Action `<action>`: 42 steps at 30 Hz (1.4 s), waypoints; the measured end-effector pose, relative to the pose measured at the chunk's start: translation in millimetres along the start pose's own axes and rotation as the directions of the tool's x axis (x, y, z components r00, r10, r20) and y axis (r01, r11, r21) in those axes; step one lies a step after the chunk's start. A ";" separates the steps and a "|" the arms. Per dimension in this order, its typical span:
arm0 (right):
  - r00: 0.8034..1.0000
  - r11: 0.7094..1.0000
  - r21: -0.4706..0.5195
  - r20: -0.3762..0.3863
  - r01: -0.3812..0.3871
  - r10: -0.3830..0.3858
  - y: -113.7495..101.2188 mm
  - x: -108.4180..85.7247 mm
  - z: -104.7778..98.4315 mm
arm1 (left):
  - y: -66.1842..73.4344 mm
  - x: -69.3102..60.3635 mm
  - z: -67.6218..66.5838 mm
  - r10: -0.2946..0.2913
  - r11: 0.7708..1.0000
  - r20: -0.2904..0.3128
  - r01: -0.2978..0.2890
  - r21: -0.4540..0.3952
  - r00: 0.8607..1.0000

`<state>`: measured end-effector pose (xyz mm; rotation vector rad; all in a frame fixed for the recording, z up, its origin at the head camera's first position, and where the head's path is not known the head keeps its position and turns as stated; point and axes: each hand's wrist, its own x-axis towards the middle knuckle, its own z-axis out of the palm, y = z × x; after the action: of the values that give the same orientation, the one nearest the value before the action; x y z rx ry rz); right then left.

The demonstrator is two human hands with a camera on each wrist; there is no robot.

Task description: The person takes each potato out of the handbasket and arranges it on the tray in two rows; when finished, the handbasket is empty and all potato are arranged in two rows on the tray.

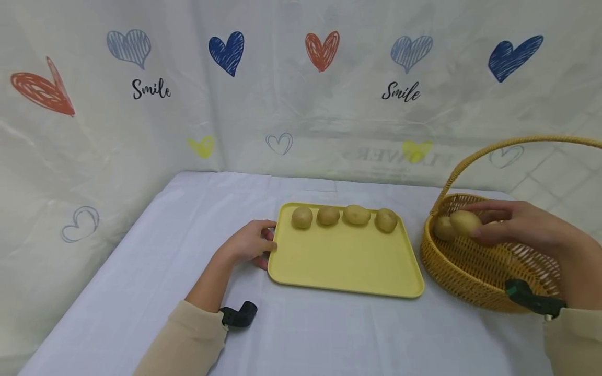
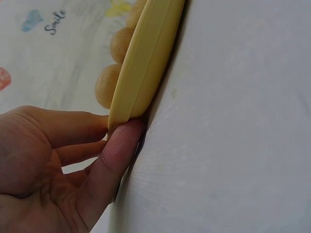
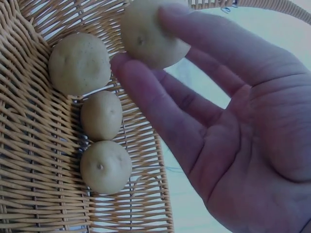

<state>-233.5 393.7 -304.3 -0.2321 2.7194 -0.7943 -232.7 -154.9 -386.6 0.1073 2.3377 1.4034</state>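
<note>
A yellow tray (image 1: 348, 261) lies on the table with several potatoes in a row along its far edge, among them a long one (image 1: 357, 214). The left hand (image 1: 251, 241) grips the tray's left rim, thumb and fingers on either side of it in the left wrist view. Over the wicker basket (image 1: 470, 282), the right hand (image 1: 522, 224) pinches a potato (image 1: 465, 223) between thumb and fingertips. Below that hand, the right wrist view shows three more potatoes inside the basket: a large one (image 3: 80, 64), a smaller one (image 3: 101, 115) and another (image 3: 106, 167).
The basket's tall arched handle (image 1: 517, 140) rises at the right. A white cloth (image 1: 320, 334) covers the table. Behind it hangs a pale curtain (image 1: 263, 104) printed with hearts and words. Each wrist carries a dark strapped device, the left one (image 1: 240, 315) near the sleeve.
</note>
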 end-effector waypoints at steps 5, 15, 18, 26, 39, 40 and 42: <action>0.999 0.997 0.079 -0.036 0.014 -0.011 -3.2 -2.0 0.8 | 2.0 0.9 1.4 0.001 1.000 0.002 -0.001 0.008 1.000; 0.996 0.995 0.056 -0.052 0.080 -0.077 -28.0 0.4 3.8 | -1.2 -0.2 0.7 -0.006 1.000 -0.016 0.006 0.008 1.000; 0.993 0.992 0.057 -0.052 0.109 -0.107 -36.8 1.6 2.9 | -1.4 0.1 0.7 -0.005 1.000 -0.018 0.005 -0.004 1.000; 0.988 0.987 0.064 -0.070 0.144 -0.140 -53.6 5.3 7.1 | -1.6 -0.3 1.4 0.001 1.000 -0.011 -0.001 -0.004 1.000; 0.984 0.977 0.127 -0.066 0.172 -0.165 -80.9 11.4 25.0 | -0.6 -2.2 0.1 -0.003 1.000 -0.018 0.003 0.011 1.000; 0.984 0.974 0.142 -0.064 0.175 -0.167 -82.3 12.0 26.3 | -0.3 -2.1 0.3 -0.005 1.000 -0.016 0.006 0.008 1.000; 0.984 0.971 0.159 -0.056 0.177 -0.170 -84.9 12.9 28.4 | 0.1 -2.2 0.7 -0.005 1.000 -0.010 0.005 0.005 1.000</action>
<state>-230.5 305.7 -283.7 -0.4252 2.6815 -1.0766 -230.5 -154.8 -386.1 0.0961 2.3477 1.3984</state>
